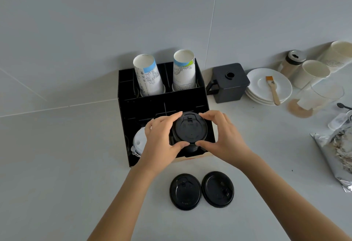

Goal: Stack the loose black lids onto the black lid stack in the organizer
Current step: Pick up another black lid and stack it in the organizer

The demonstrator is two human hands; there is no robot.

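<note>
Two loose lids wait on the worktop; left hand and right hand pinch a lid onto the stack (uneven pressure could seat it crooked).

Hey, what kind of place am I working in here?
Probably a coffee station or café counter: a black organizer holds paper cup stacks and takeaway lids, with stacked saucers beside it.

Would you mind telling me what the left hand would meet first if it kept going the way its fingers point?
Probably the top black lid; the left hand has fingertips already at its rim.
</note>
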